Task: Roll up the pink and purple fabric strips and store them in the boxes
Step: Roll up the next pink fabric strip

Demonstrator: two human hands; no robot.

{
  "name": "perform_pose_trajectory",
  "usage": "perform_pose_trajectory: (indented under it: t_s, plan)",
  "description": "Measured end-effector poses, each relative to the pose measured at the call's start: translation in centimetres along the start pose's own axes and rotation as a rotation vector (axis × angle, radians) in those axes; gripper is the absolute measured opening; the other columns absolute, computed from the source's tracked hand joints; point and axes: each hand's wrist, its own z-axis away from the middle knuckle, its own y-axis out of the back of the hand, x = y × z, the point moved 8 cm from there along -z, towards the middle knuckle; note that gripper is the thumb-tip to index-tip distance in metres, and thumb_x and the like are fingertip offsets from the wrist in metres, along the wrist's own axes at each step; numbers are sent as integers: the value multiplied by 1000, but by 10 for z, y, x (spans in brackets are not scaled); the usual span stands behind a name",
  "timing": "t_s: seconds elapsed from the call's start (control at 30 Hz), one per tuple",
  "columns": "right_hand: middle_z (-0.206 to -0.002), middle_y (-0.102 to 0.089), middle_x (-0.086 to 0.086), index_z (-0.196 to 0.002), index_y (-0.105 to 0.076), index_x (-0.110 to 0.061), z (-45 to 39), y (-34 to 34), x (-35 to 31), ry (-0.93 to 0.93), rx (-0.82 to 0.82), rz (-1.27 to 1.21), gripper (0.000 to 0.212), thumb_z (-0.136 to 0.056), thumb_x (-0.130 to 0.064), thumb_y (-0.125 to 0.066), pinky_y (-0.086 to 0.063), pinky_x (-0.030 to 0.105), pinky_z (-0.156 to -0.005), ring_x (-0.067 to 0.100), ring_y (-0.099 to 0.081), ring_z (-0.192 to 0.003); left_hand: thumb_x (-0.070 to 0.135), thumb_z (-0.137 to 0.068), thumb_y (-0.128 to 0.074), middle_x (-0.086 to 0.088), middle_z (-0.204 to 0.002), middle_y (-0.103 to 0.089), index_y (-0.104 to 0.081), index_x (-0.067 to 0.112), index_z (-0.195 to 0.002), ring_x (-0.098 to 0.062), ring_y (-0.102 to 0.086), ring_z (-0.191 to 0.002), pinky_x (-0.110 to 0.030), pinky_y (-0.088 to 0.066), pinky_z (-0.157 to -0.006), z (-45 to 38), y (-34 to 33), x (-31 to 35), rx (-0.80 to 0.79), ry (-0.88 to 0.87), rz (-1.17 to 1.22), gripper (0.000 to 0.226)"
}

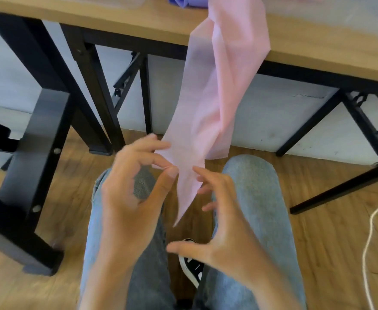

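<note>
Head view, seated person, left to right. Black frame legs (49, 121) stand on the wood floor at far left. Left hand (136, 182): thumb and forefinger pinch the left edge of the pink strip (208, 113) near its lower end, the other fingers (152, 142) loosely curled above. The strip hangs from the worktop (107, 16) edge, its long axis running steeply down and slightly leftward, from upper right toward the lap, and tapering to a free point between the knees. Right hand (223, 222): fingers spread wide and relaxed, holding nothing, the fingertips just beside or perhaps brushing the strip's right edge; motion blur prevents telling contact. Both hands sit at the lower end, the left already on it, the right just to its right and lower. The coming move likely turns on this: the free tip lies between the two hands, so rolling would start there and travel up the strip's axis toward the worktop. A purple strip (183, 1) lies bunched on the worktop at the top edge. No box is clearly identifiable. A white cable (371, 222) crosses the floor at far right
</note>
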Motion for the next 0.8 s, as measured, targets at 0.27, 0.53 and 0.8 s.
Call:
perform_pose_trajectory:
  t_s: [0.27, 0.53, 0.8]
  plan:
    - [-112, -64, -10, -130, -57, -23, 1, 8, -2, 62, 437, -107, 47, -87, -15, -76, -54, 28, -87, 21, -64, -107, 20, -93, -68, 14, -98, -67, -63, 17, -99, -9, -70, -86, -16, -56, -69, 1, 4, 10, 145, 34, 47, 8]
    - [-93, -74, -6, -99, -76, -21, 2, 49, 11, 116, 447, -218, 10, -90, -21, -70, -57, 37, -74, 24, -69, -88, 23, -94, -64, 18, -96, -67, -60, 28, -99, -13, -70, -90, -24, -59, -59, 2, 18, -7, 236, 145, 63, 7]
    - [-82, -63, -4, -85, -77, -25, 0, 69, 17, -28, 489, -456, 20, -99, -28, -64, -42, 35, -50, 15, -51, -61, 27, -102, -57, 10, -96, -65, -54, 30, -102, -14, -70, -85, -25, -55, -47, 4, 6, -1, 133, 131, 108, 4]
